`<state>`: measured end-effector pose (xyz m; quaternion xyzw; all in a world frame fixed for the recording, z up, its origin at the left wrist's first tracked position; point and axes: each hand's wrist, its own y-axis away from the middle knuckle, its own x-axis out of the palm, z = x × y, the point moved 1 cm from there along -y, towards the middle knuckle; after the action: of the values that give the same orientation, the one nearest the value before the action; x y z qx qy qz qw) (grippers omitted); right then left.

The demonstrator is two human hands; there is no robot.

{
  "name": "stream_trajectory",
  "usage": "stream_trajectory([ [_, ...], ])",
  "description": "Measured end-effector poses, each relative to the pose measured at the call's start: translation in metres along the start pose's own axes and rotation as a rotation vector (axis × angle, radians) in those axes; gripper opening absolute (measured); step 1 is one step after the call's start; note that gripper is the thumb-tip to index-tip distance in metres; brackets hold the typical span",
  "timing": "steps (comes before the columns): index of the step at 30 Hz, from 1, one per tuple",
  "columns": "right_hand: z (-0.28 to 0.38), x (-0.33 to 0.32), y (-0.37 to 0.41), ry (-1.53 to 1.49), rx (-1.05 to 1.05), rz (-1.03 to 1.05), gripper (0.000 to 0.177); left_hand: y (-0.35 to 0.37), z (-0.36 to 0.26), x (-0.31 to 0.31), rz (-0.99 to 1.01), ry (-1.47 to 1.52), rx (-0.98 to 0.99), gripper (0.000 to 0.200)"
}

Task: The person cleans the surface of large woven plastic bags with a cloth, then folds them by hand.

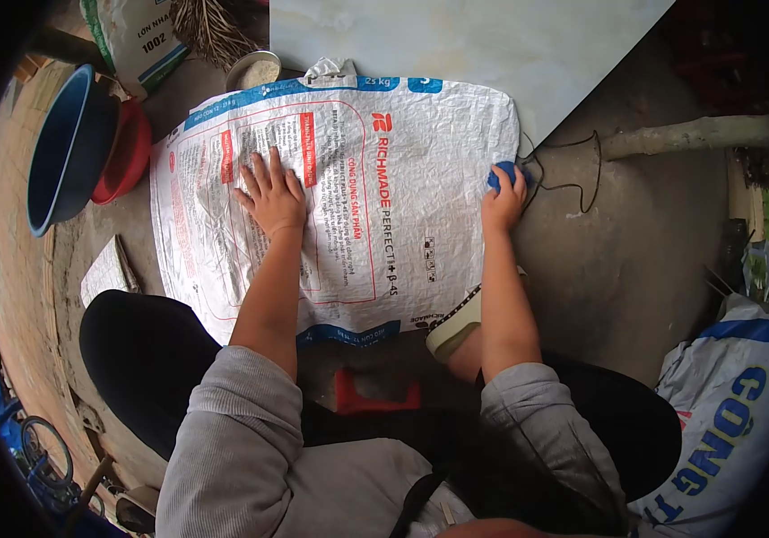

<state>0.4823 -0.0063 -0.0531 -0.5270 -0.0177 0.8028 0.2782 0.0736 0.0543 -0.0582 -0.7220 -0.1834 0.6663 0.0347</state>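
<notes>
A white woven sack (402, 206) printed with red and blue lettering lies spread flat on the ground before my knees. My left hand (275, 202) rests palm down on its printed panel, fingers spread and holding nothing. At the sack's right edge, my right hand (503, 202) has its fingers closed around a small blue object (502, 175). Its exact kind is not clear, since the fingers cover part of it. A bent dark wire (598, 170) lies just to the right of that hand.
A pale marbled board (438, 54) lies beyond the sack. At the left are a blue basin (66, 152), a red basin (129, 148) and a bowl (254, 70). A wooden pole (698, 134) lies right, above another sack (725, 403). A red stool (375, 394) is beneath me.
</notes>
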Motion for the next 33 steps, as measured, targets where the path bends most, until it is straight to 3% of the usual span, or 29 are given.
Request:
stream_trajectory([
  [2,-0.017,-0.019,-0.012,-0.016,0.303,-0.306,0.050,0.001,0.000,0.002,-0.004,0.009,0.004,0.054],
  [3,-0.022,-0.029,-0.018,-0.015,0.289,-0.296,0.050,0.000,0.000,0.001,0.016,0.003,-0.001,0.054],
  [6,-0.019,-0.046,-0.019,0.210,0.374,-0.241,0.058,0.001,0.000,0.000,0.009,0.018,-0.001,0.054],
  [8,-0.003,-0.037,-0.022,0.500,0.793,0.089,0.068,0.000,-0.001,-0.001,0.004,-0.013,-0.001,0.053],
  [9,0.007,-0.040,-0.024,0.397,0.914,0.168,0.073,0.000,-0.001,-0.002,0.002,-0.003,0.001,0.053],
  [10,0.014,-0.035,-0.018,0.397,0.905,0.171,0.073,0.001,0.000,-0.002,0.005,0.006,0.003,0.053],
  [12,0.038,-0.020,-0.003,0.330,0.397,-0.007,0.068,0.000,0.002,0.000,0.006,0.017,-0.005,0.054],
  [16,0.130,0.014,0.040,-0.101,-0.223,0.091,0.062,0.000,0.002,-0.002,0.036,0.056,-0.008,0.054],
  [20,0.204,0.011,0.119,-0.211,-0.844,0.531,0.067,-0.002,0.005,-0.005,0.133,0.149,-0.002,0.056],
  [21,0.209,0.004,0.129,-0.218,-0.848,0.531,0.067,-0.004,0.006,-0.005,0.150,0.167,-0.001,0.056],
  [23,0.218,-0.017,0.147,-0.070,-1.206,0.696,0.083,-0.005,0.009,-0.001,0.180,0.229,0.007,0.057],
  [24,0.220,-0.029,0.149,-0.072,-1.212,0.702,0.083,-0.007,0.012,0.001,0.226,0.293,0.000,0.058],
  [27,0.211,-0.051,0.155,0.056,-1.433,0.947,0.117,-0.020,0.020,-0.006,0.439,0.425,-0.007,0.066],
  [30,0.218,-0.071,0.161,0.269,-1.468,0.937,0.114,-0.038,0.037,-0.025,0.573,0.510,0.010,0.072],
  [32,0.223,-0.075,0.174,0.280,-1.464,0.948,0.105,-0.045,0.050,-0.056,0.761,0.180,0.525,0.072],
  [33,0.219,-0.067,0.185,0.405,-1.473,0.832,0.095,-0.043,0.054,-0.060,0.749,0.179,0.514,0.072],
])
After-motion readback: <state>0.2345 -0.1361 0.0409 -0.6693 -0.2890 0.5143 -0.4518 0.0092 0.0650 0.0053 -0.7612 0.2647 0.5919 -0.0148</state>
